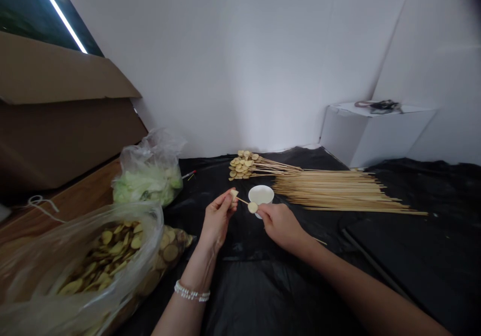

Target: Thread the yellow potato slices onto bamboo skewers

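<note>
My left hand [217,215] is closed, its fingers pinching a pale potato slice [234,194] at the tip of a thin wooden skewer [242,202]. My right hand [282,226] is shut on that same skewer, whose far end shows beyond the wrist. A second, round potato slice [253,207] sits on the skewer right at my right fingertips. Just behind the hands stands a white bowl [261,194], partly covered by the right hand and the slice. What it holds cannot be made out clearly.
Skewers with slices on them [242,165] lie at the back, beside a spread of bare skewers [338,191]. A clear bag of slices [150,221] stands at left, with a bag of pale green vegetable pieces [148,176] behind. Black sheeting [255,296] covers the floor.
</note>
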Tool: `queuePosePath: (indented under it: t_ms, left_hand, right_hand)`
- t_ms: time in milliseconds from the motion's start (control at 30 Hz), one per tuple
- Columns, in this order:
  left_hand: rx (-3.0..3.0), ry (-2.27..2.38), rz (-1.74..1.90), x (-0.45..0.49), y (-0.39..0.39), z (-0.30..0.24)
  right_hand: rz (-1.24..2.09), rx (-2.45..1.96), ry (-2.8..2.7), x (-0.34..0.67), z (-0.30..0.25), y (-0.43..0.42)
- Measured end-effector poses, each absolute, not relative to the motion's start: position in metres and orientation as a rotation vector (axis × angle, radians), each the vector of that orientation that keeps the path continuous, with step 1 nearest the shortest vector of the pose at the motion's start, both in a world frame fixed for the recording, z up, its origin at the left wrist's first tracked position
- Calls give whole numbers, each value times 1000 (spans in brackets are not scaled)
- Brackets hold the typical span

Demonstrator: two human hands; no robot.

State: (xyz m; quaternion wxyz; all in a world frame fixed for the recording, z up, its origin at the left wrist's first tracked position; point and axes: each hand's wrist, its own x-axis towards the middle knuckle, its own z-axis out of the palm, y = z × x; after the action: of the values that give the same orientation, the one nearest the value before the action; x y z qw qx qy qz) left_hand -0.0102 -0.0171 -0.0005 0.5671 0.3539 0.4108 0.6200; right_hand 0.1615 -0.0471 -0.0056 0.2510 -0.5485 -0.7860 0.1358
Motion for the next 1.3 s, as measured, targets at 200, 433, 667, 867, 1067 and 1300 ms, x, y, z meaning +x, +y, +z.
queuePosePath:
  t_ms: [200, 433, 667, 867, 1067, 1300]
  left_hand:
    - [725, 955, 1469, -12, -16, 1]
    - [713, 953, 1486, -12, -16, 2]
    - [675, 954, 1520, -14, -16, 4]
    - [676, 963, 1520, -14, -16, 5]
    - [681, 980, 1510, -13, -17, 6]
    - [678, 985, 1487, -12, -18, 8]
  right_hand:
    - [285, -1518, -2165, 161, -3, -49]
    - [369, -1506, -2090, 160, -5, -49]
    - [388, -1412, -2001, 160, -9, -49]
    - [416, -1440, -2045, 161, -7, -49]
    - [326, -1433, -2044, 160, -9, -48]
    - [52, -1426, -2125, 161, -10, -50]
